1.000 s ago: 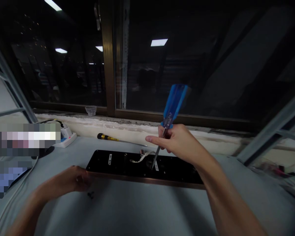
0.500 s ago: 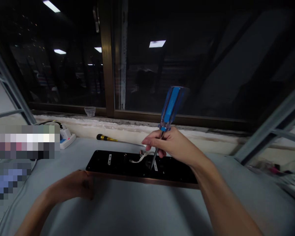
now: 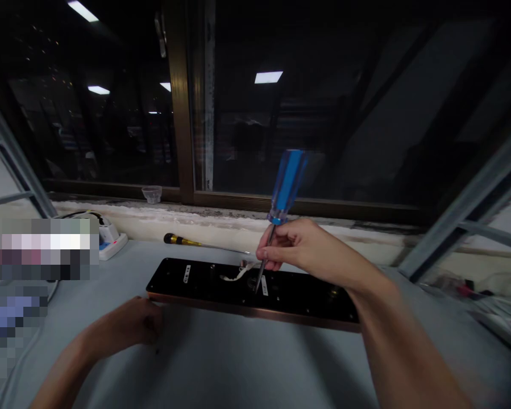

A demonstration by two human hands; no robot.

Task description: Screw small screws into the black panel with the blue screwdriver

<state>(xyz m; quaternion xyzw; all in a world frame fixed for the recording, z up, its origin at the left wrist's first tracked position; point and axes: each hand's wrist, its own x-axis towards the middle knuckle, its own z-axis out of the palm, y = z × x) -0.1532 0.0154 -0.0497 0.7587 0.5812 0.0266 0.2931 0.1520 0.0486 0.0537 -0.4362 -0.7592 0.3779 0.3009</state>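
Observation:
My right hand (image 3: 295,245) pinches the thin shaft of a screwdriver (image 3: 288,184), its clear-and-blue handle standing above the fingers. The shaft slants down to a black panel (image 3: 225,289) with a copper-coloured edge, its tip at or near the surface beside a white label (image 3: 264,286). A white ribbon-like cable (image 3: 238,275) lies on the panel just left of the shaft. By the panel's left front corner, my left hand (image 3: 138,322) is curled closed on the table; whatever its fingers hold is hidden. A tiny dark piece (image 3: 157,351) lies just below that hand.
Behind the panel lies a second screwdriver (image 3: 182,240) with a yellow-and-black handle. A white power strip (image 3: 113,244) sits at the left, a clear plastic cup (image 3: 152,194) on the sill. Metal frames (image 3: 472,226) flank the table; cables (image 3: 489,307) lie at right.
The screwdriver has become slightly more upright as its handle swung left. A tiny dark piece now shows on the table below my left hand. The whole view has shifted a little.

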